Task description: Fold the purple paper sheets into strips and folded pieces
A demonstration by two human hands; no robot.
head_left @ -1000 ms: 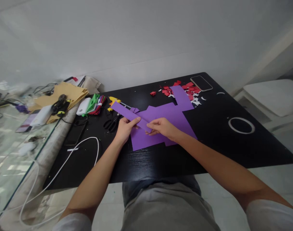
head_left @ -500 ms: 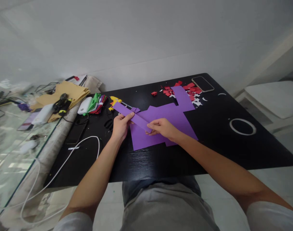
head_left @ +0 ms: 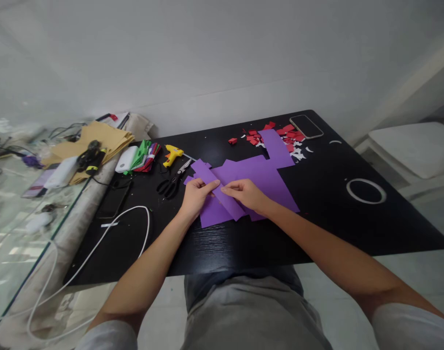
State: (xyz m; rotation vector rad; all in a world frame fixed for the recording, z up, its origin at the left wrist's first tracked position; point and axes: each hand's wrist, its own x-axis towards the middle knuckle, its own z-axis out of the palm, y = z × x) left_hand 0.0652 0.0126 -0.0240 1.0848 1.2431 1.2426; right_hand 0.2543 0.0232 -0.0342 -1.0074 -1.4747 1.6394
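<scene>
Both hands are on a narrow purple paper strip (head_left: 227,200) that slants over larger purple sheets (head_left: 265,187) on the black table. My left hand (head_left: 197,193) pinches the strip with its thumb on top, near the strip's middle. Close by, my right hand (head_left: 246,192) has its fingertips closed on the strip's right edge. Beyond the left hand, black-handled scissors (head_left: 173,182) lie beside a yellow glue gun (head_left: 173,154). Another purple piece (head_left: 276,148) rests partly over the red scraps. The undersides of my fingers are hidden.
Red paper scraps (head_left: 288,132) and white bits lie near a phone (head_left: 306,126) at the back right. A white ring (head_left: 366,191) sits at right. At left are a dark phone (head_left: 114,199), a white cable (head_left: 148,228), bundled coloured strips (head_left: 144,155) and brown paper (head_left: 101,138).
The strip has shifted right and turned, with its lower end closer to me. My left hand has moved right, towards my right hand. The scissors now show more fully.
</scene>
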